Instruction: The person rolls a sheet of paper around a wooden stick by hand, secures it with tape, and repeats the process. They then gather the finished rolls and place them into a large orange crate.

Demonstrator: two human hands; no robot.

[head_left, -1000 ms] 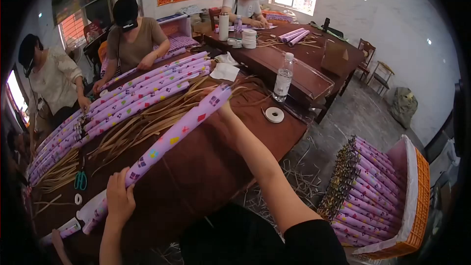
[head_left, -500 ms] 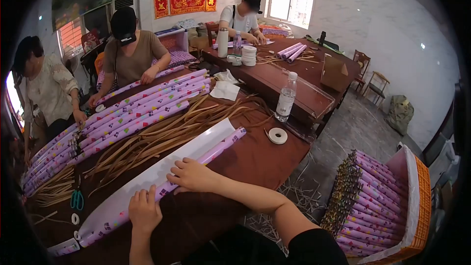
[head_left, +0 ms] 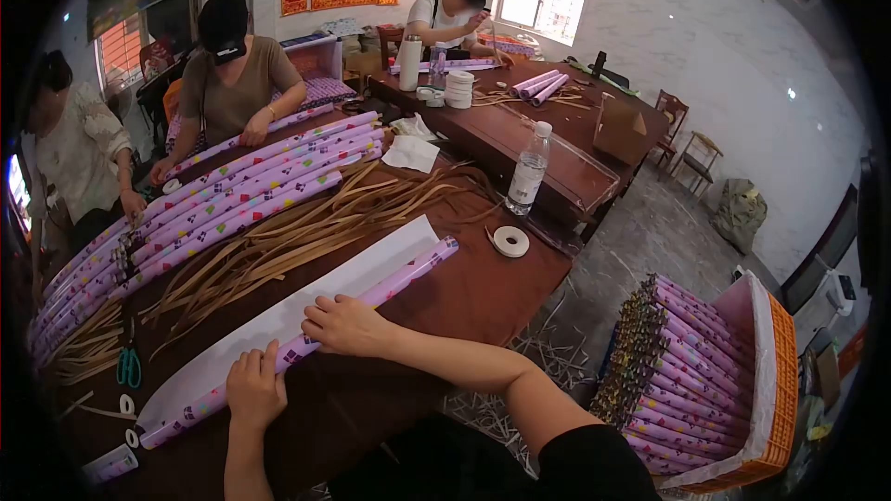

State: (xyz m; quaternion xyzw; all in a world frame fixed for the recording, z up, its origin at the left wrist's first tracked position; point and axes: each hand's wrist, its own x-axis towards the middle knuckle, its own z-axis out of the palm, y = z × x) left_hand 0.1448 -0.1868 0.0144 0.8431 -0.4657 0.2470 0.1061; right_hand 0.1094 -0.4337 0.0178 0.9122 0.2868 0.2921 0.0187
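Observation:
A purple patterned sheet of wrapping paper lies diagonally on the brown-covered table, its white inner side (head_left: 371, 260) facing up. Its near edge is curled into a long tube, the wrapping paper roll (head_left: 408, 271). My left hand (head_left: 255, 385) is closed over the lower left part of this roll. Further along, about the middle, my right hand (head_left: 345, 325) presses on the roll with bent fingers. Whatever may lie inside the tube is hidden. Beyond the sheet spreads a heap of long brown strips (head_left: 306, 239). Teal-handled scissors (head_left: 129, 366) rest to the left.
Finished-looking purple rolls (head_left: 251, 181) are piled across the table, near two co-workers. A tape roll (head_left: 510, 241) and a water bottle (head_left: 529, 170) stand at right. An orange crate (head_left: 784, 390) full of rolls sits at lower right. A third person works at the back table (head_left: 575, 134).
The view has shifted slightly, so the scene sits further left and higher. Both my hands remain on the roll, which looks narrower at its lower left end. The person at back has raised a hand.

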